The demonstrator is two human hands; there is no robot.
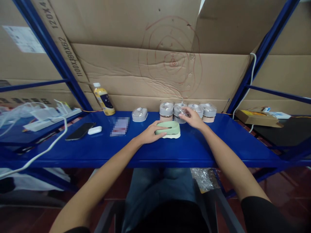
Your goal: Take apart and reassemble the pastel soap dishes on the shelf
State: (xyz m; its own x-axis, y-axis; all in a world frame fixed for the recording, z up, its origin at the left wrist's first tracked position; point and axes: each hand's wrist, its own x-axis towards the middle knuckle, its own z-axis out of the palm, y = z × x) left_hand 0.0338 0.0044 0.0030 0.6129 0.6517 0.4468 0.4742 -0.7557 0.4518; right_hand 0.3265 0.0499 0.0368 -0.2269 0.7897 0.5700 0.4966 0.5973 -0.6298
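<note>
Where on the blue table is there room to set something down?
The blue table is bare right of the right forearm, and in front of the black phone and white case. It is crowded around the left hand and behind it, where four lidded containers stand in a row.

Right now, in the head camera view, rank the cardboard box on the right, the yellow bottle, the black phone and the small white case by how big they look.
1. Cardboard box
2. Yellow bottle and black phone: too close to rank
3. Small white case
</note>
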